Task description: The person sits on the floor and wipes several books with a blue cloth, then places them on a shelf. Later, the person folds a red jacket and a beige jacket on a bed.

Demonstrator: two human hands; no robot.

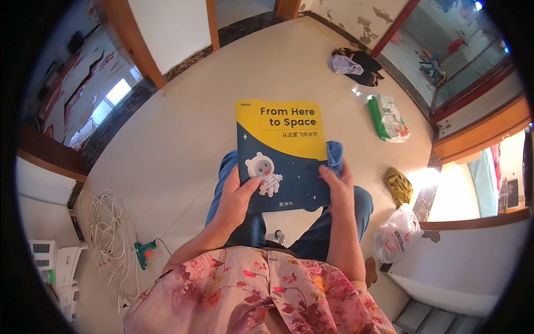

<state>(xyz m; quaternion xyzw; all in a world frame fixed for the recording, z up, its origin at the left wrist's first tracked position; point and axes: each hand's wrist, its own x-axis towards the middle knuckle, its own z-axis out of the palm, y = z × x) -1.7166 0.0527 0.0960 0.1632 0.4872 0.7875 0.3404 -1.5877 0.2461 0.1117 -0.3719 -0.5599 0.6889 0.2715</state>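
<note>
A thin yellow and dark-blue children's book is held upright in front of me, its front cover facing me. The cover bears printed writing and a picture of a white bear-eared astronaut. My left hand grips its lower left edge, with the thumb on the cover beside the astronaut. On the right edge sits my right hand, thumb in front and the other fingers mostly hidden behind. A folded blue cloth shows between that hand and the book; its lower part is hidden. Blue trousers cover my legs below.
On the tiled floor to the left lie a tangled white cable and a green glue gun with a cord. To the right are a white plastic bag, a mustard cloth, a green-white package and dark clothing. Doorways surround the floor.
</note>
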